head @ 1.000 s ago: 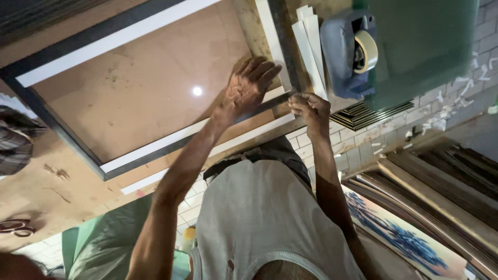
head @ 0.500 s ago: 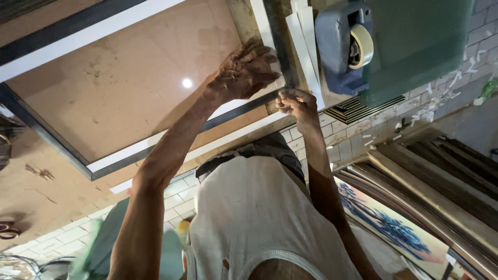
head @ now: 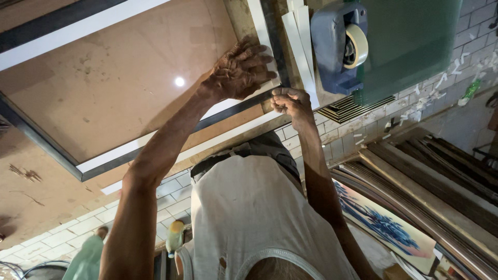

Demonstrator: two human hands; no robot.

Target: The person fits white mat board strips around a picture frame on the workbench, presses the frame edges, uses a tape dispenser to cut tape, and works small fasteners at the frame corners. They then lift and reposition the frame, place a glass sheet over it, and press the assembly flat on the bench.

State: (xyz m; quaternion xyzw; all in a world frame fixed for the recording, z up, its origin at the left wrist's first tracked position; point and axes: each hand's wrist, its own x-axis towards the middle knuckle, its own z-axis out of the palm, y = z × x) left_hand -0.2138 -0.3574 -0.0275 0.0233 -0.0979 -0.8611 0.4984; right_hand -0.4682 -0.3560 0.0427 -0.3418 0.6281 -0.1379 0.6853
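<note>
At the near corner of a large picture frame (head: 78, 166) lying flat on a brown tabletop (head: 46, 207), a person in a pale sleeveless shirt works with both bare hands. One hand (head: 239, 72), the left as far as the view lets one judge, lies palm down with fingers spread across the frame's white inner border and the brown backing board (head: 119, 88), holding it flat. The other hand (head: 291, 101) sits just beside it at the frame's edge, fingertips pressed together as if pinching something small; what it holds, if anything, is too small to tell. A blue tape dispenser (head: 337, 46) with a roll of pale tape (head: 357, 45) stands near on the tabletop, beside a green sheet (head: 410, 41) and a few white strips (head: 298, 36). No tape can be made out along the visible edges of the backing board, so the work at this corner looks to be at an early or middle point, with most of the frame's edges seemingly left to do; that is a judgement, since part of the frame runs out of view. Beyond the tabletop, more frames (head: 430, 181) and a blue-and-white picture (head: 384, 223) lean near a white tiled wall (head: 415, 103).
</note>
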